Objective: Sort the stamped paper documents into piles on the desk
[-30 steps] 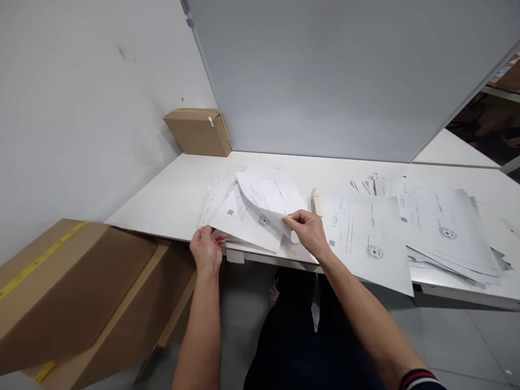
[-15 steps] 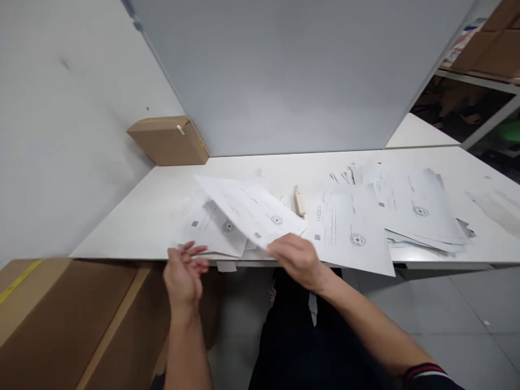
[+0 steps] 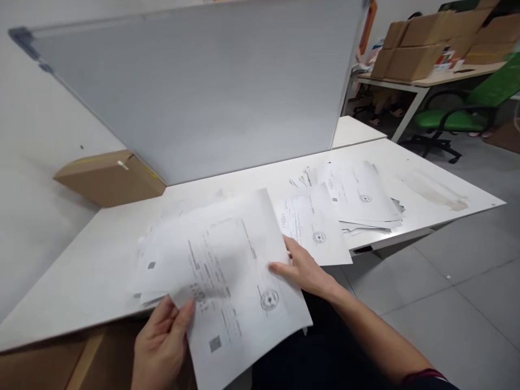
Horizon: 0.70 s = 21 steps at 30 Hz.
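Observation:
I hold a printed white sheet (image 3: 235, 276) with a round stamp and a small square code, lifted over the table's front edge. My left hand (image 3: 162, 341) pinches its lower left edge with the thumb on top. My right hand (image 3: 303, 268) grips its right edge, fingers curled round the paper. Under the sheet lies a loose stack of similar papers (image 3: 156, 254) on the white table (image 3: 73, 271). The picture is blurred by motion.
More stamped sheets (image 3: 314, 227) and a further pile (image 3: 359, 195) lie to the right. A grey board (image 3: 203, 92) stands at the table's back, a cardboard box (image 3: 108, 176) at its left. Boxes on another table (image 3: 418, 43) and a green chair (image 3: 467, 114) are beyond.
The view has swung right and up. The sheet in my right hand came toward me off the stack. My left hand, open half a second ago, now holds the sheet's lower edge.

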Each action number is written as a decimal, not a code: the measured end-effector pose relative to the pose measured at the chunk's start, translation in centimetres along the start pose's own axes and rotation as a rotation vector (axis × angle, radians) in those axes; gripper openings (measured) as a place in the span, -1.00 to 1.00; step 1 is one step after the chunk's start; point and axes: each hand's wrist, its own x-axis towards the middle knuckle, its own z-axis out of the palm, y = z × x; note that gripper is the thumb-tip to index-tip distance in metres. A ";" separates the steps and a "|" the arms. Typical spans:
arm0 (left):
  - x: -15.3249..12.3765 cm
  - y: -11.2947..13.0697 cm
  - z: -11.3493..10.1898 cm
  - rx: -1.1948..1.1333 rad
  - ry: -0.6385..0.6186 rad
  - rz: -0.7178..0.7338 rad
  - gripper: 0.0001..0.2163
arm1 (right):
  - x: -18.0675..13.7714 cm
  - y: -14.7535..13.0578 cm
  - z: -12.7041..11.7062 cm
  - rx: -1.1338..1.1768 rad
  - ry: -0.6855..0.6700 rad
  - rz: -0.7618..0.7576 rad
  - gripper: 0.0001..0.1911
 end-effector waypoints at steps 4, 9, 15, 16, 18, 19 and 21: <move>1.4 0.5 4.2 0.034 -0.166 -0.018 -0.58 | -0.5 0.7 -3.0 0.264 0.007 0.148 -0.72; 3.1 -0.6 11.8 0.222 -0.284 0.150 -0.65 | 0.0 2.2 -8.3 0.041 0.351 0.226 -0.68; 2.9 -4.6 16.9 0.496 -0.404 0.574 -0.70 | 2.1 4.5 -11.5 -0.653 0.503 0.343 -0.64; 2.8 -5.2 17.1 0.552 -0.413 0.660 -0.72 | 2.3 4.9 -11.4 -0.752 0.520 0.361 -0.63; 2.6 -6.0 17.2 0.659 -0.437 0.764 -0.75 | 2.2 5.6 -10.9 -0.815 0.537 0.380 -0.53; 2.5 -6.2 17.1 0.698 -0.449 0.789 -0.77 | 2.1 6.0 -10.7 -0.779 0.533 0.380 -0.46; 2.3 -6.5 16.9 0.737 -0.463 0.815 -0.78 | 2.0 6.7 -10.4 -0.621 0.508 0.376 -0.33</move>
